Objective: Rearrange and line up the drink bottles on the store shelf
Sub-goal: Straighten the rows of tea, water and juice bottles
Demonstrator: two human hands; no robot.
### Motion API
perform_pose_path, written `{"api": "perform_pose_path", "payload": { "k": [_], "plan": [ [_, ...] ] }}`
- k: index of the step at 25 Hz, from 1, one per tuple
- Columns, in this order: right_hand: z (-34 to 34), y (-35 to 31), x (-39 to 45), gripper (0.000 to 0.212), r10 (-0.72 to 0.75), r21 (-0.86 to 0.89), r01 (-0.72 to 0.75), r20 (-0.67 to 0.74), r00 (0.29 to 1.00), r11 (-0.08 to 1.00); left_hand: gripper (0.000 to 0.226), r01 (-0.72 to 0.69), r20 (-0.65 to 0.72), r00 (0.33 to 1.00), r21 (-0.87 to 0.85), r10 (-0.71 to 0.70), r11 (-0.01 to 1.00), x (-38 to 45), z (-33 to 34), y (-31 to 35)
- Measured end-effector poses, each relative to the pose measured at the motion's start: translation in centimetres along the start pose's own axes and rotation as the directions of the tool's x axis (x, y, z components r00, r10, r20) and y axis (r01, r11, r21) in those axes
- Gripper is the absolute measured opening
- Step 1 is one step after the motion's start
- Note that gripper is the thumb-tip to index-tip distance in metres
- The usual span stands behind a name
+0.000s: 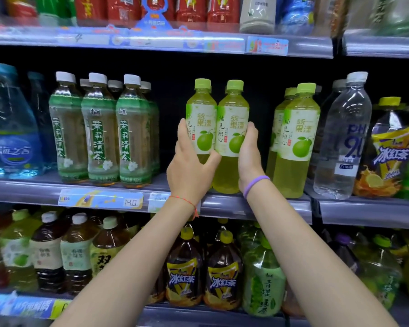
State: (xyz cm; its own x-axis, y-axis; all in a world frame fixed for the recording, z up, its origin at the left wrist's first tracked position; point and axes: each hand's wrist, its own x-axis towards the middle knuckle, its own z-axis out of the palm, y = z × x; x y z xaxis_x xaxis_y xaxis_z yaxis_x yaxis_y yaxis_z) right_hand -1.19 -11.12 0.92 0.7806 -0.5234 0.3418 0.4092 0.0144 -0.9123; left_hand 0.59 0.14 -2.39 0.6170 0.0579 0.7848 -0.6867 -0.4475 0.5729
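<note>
Left hand grips the left pomelo bottle, fingers curled round its far side and thumb across the front; right hand grips the right pomelo bottle, the two bottles touching, labels forward. Both stand at the front edge of the middle shelf, in the gap between the jasmine tea bottles and a further pomelo bottle. Judgement: paired grip keeps them flush for squaring the row.

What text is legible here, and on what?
"统一 果漾" and "柚见倾心": two pomelo drink bottles held between left hand and right hand.
"茉莉清茶": jasmine tea bottles.
"海之言": blue bottle.
"pH 9.0": clear water bottle.
"冰红茶": iced tea bottles.
"青梅绿茶": green bottle.
"4.0": price tag.
Other shelf tags: too blurred.
</note>
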Motion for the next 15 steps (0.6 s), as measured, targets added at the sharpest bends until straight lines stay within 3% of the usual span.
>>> {"api": "perform_pose_path", "payload": {
  "k": [8,10,12,13,15],
  "plan": [
    [1.1,0.3,-0.2,0.058,0.003,0.012,-0.003,-0.018,1.000,1.000,0.082,0.010,0.029,1.000,-0.013,-0.010,1.000,0.5,-1.0,-0.8],
    [1.0,0.2,-0.2,0.058,0.038,0.038,-0.038,-0.007,0.999,0.999,0.076,0.091,0.075,0.994,-0.122,-0.083,0.988,1.1,-1.0,-0.7],
    [0.8,0.1,-0.2,0.058,0.061,0.036,-0.061,-0.003,0.998,0.997,0.075,0.285,0.192,0.955,-0.400,-0.224,0.871,2.9,-0.6,-1.0],
    [0.8,0.0,-0.2,0.055,0.067,0.026,-0.067,-0.003,0.998,0.997,0.076,0.395,0.289,0.916,-0.527,-0.279,0.752,4.1,-0.4,-1.2],
    [0.8,-0.3,-0.6,0.051,0.074,0.009,-0.074,-0.003,0.997,0.997,0.078,0.567,0.466,0.822,-0.622,-0.326,0.540,5.8,-0.1,-2.1]
  ]
}}
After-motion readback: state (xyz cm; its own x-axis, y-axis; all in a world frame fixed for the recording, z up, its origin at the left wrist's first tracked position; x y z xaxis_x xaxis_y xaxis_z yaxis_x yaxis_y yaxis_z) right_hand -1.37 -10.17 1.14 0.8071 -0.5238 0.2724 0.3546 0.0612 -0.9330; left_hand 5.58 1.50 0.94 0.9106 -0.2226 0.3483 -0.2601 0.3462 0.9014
